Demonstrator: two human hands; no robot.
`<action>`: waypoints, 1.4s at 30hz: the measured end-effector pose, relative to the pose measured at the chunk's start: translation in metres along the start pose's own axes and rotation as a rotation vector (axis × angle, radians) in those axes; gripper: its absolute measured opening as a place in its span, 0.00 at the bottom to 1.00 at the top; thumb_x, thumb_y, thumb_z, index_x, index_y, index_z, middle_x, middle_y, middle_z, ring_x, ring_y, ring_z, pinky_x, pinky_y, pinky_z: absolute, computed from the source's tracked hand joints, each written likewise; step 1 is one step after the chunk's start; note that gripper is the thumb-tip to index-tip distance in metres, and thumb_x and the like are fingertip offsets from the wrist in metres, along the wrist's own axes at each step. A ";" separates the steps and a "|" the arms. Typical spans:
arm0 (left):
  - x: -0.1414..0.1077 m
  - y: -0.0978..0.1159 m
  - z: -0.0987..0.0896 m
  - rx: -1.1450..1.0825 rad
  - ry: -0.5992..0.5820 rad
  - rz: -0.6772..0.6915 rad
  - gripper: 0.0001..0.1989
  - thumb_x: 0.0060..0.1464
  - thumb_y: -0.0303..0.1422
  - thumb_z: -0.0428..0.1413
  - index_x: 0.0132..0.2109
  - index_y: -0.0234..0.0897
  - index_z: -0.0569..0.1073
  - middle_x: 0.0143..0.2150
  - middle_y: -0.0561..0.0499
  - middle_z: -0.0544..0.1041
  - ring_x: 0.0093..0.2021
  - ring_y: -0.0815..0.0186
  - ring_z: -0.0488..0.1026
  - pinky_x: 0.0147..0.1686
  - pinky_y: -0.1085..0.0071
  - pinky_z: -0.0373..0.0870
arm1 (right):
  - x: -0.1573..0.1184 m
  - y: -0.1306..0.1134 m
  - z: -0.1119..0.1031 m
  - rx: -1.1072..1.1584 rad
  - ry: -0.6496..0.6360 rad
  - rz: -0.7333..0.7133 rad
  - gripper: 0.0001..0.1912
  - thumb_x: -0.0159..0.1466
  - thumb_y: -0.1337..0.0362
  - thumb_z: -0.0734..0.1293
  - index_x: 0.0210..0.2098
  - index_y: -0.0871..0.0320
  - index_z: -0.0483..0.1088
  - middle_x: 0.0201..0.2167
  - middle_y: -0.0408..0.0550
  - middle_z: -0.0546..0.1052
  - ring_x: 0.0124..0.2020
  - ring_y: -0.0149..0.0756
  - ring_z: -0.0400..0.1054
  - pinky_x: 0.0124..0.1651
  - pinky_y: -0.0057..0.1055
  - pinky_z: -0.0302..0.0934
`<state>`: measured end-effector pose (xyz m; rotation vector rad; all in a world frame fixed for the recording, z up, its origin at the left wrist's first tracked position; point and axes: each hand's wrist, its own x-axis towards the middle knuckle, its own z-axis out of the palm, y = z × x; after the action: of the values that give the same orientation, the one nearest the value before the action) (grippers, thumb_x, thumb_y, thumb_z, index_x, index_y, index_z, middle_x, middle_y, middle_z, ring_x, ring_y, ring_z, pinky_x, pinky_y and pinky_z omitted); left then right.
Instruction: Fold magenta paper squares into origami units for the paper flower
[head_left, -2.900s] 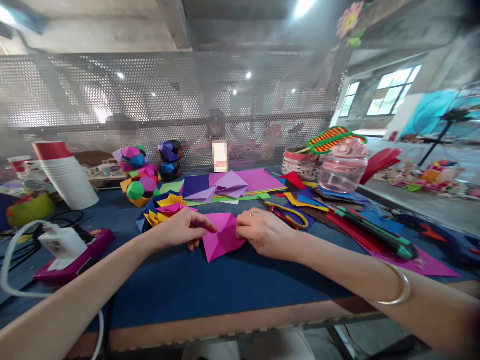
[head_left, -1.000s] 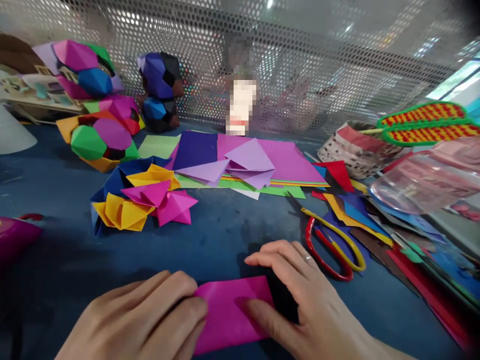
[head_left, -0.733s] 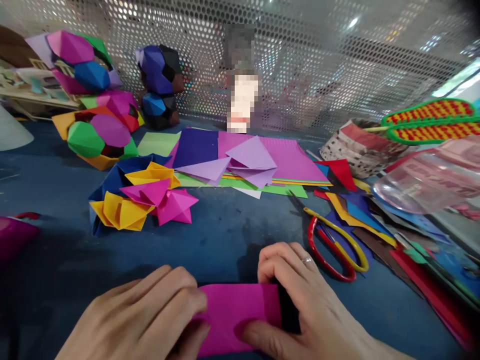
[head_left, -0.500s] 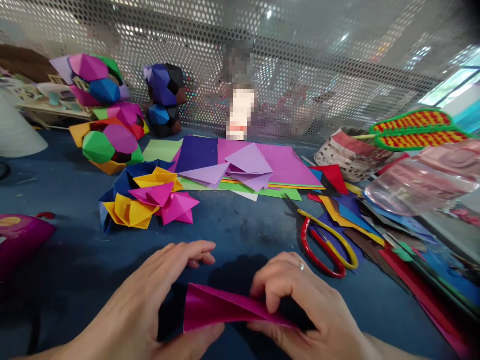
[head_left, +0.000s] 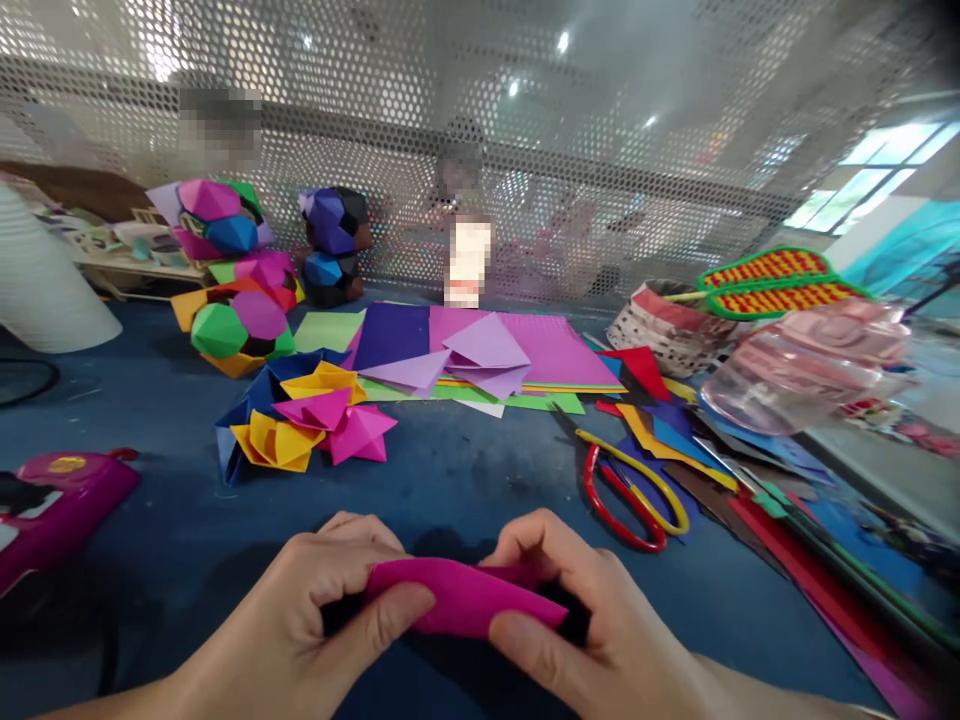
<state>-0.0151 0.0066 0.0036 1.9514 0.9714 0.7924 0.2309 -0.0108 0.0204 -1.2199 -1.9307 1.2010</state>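
A folded magenta paper (head_left: pixel 461 598) is held low over the dark blue table, bowed between both hands. My left hand (head_left: pixel 337 600) pinches its left end, thumb on the near face and fingers behind. At the right end my right hand (head_left: pixel 566 610) grips it, the thumb pressed near the lower edge and the index finger curled behind. Beyond the hands lie yellow folded pieces (head_left: pixel 277 440) and a magenta star-shaped piece (head_left: pixel 360 433). Scissors (head_left: pixel 634 495) with red and yellow handles rest to the right.
Stacked coloured sheets (head_left: pixel 555 350) lie at the back centre, below a perforated metal screen. Paper balls (head_left: pixel 240 325) stand back left. A magenta glue gun (head_left: pixel 67 500) sits at left. Paper strips (head_left: pixel 675 450), a clear bottle (head_left: pixel 795 370) and a basket (head_left: pixel 652 325) are at right.
My left hand has closed on the magenta paper's left end, its fingers now behind it. The paper has turned its outer face into view. The camera view has shifted slightly upward.
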 end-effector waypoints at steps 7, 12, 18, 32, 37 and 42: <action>-0.002 -0.004 0.002 -0.061 -0.068 -0.040 0.15 0.67 0.40 0.50 0.36 0.46 0.79 0.32 0.54 0.74 0.32 0.69 0.72 0.32 0.77 0.69 | 0.004 0.006 0.000 0.227 -0.023 0.172 0.12 0.63 0.54 0.73 0.36 0.56 0.74 0.25 0.37 0.69 0.26 0.27 0.57 0.28 0.23 0.51; -0.002 -0.004 0.003 -0.088 -0.095 -0.024 0.14 0.67 0.39 0.51 0.37 0.46 0.79 0.32 0.54 0.73 0.31 0.69 0.72 0.30 0.77 0.67 | 0.006 0.005 0.003 0.335 0.006 0.237 0.18 0.58 0.51 0.76 0.29 0.60 0.71 0.22 0.38 0.69 0.26 0.27 0.57 0.28 0.23 0.51; -0.002 0.003 0.001 -0.047 -0.154 -0.182 0.17 0.66 0.44 0.50 0.36 0.44 0.79 0.34 0.53 0.73 0.33 0.68 0.71 0.34 0.76 0.67 | 0.005 0.003 0.005 0.212 0.045 0.205 0.18 0.61 0.51 0.73 0.28 0.60 0.70 0.21 0.39 0.69 0.25 0.27 0.58 0.27 0.24 0.52; 0.007 0.019 -0.003 -0.403 -0.203 -0.266 0.22 0.63 0.53 0.52 0.46 0.44 0.82 0.47 0.50 0.80 0.36 0.68 0.73 0.38 0.77 0.72 | -0.006 0.006 0.004 -0.275 0.137 -0.526 0.03 0.69 0.70 0.68 0.42 0.59 0.71 0.37 0.47 0.82 0.36 0.31 0.79 0.39 0.23 0.68; 0.011 0.024 -0.003 -0.430 -0.169 -0.226 0.17 0.64 0.48 0.54 0.43 0.43 0.83 0.45 0.50 0.80 0.37 0.69 0.73 0.37 0.79 0.71 | -0.006 0.006 0.005 -0.194 0.116 -0.444 0.04 0.68 0.69 0.68 0.43 0.57 0.73 0.40 0.46 0.82 0.38 0.30 0.78 0.41 0.23 0.68; 0.009 0.021 -0.003 -0.430 -0.144 -0.215 0.17 0.64 0.48 0.55 0.43 0.45 0.83 0.46 0.51 0.80 0.37 0.69 0.73 0.36 0.80 0.71 | -0.003 0.000 0.004 -0.030 0.077 -0.089 0.07 0.68 0.59 0.69 0.43 0.54 0.72 0.38 0.44 0.81 0.38 0.32 0.75 0.38 0.25 0.67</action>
<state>-0.0052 0.0072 0.0249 1.4845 0.8279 0.6629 0.2290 -0.0150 0.0184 -1.1651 -1.9315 1.0688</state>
